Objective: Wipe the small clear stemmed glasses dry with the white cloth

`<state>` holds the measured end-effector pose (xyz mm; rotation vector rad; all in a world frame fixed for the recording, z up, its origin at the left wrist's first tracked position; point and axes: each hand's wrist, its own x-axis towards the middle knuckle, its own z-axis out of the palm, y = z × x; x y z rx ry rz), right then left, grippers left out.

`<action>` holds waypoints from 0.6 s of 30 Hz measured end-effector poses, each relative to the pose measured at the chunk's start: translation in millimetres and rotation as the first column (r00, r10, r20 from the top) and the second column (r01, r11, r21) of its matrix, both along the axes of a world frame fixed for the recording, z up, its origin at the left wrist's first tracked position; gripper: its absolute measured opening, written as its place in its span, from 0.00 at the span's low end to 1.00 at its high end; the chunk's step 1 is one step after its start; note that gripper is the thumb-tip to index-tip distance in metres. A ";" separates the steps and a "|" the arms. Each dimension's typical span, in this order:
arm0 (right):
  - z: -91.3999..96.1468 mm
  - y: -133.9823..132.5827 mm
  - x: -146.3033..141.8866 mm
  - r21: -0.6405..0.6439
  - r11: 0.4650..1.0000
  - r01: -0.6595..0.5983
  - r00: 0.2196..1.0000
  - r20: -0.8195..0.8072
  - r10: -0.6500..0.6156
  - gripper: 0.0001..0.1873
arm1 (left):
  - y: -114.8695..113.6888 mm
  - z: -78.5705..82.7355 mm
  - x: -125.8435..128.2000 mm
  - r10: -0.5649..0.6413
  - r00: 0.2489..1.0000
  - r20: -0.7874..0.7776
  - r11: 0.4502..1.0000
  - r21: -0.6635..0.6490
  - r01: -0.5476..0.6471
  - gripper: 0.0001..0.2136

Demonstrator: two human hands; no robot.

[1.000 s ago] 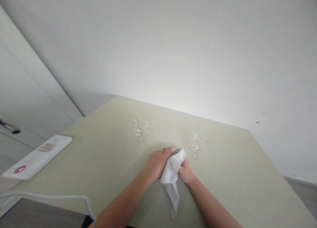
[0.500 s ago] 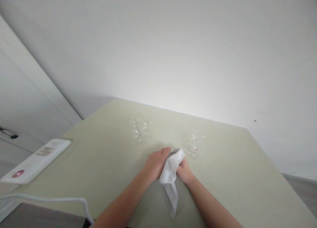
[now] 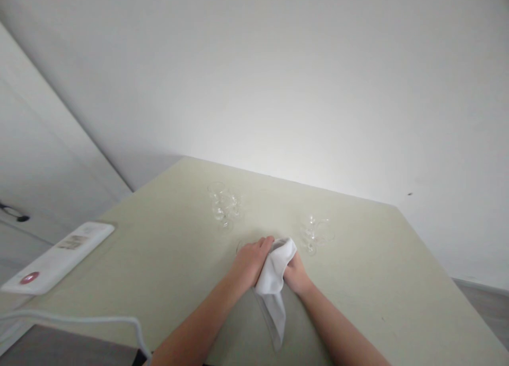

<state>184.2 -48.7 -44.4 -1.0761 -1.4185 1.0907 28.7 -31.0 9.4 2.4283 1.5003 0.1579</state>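
Note:
Both my hands meet at the middle of the pale table (image 3: 167, 265). My left hand (image 3: 249, 261) is curled over a clear glass (image 3: 239, 246), of which only a rim edge shows beside the fingers. My right hand (image 3: 296, 274) is closed on a white cloth (image 3: 273, 281), which is bunched between the two hands and hangs down toward me. Most of the glass is hidden by the hand and cloth.
Several clear glasses (image 3: 223, 204) stand grouped at the back left of the table, and more clear glasses (image 3: 315, 232) just right of my hands. A white flat device with a red spot (image 3: 55, 257) lies at the left edge. A white cable (image 3: 79, 321) runs along the near left.
The hands and cloth hold almost the same place; the view has shifted slightly since one second ago.

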 end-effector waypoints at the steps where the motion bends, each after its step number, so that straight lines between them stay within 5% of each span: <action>1: -0.1 0.0 0.2 0.001 1.000 -0.002 1.000 0.002 0.002 0.08 | -0.1 -0.2 0.1 0.001 1.000 0.000 1.000 0.005 -0.001 0.15; 18: -1.3 -2.7 2.5 -0.004 1.000 -0.018 1.000 0.020 0.018 0.13 | -3.9 2.4 -0.3 -0.006 1.000 -0.008 1.000 -0.007 0.006 0.15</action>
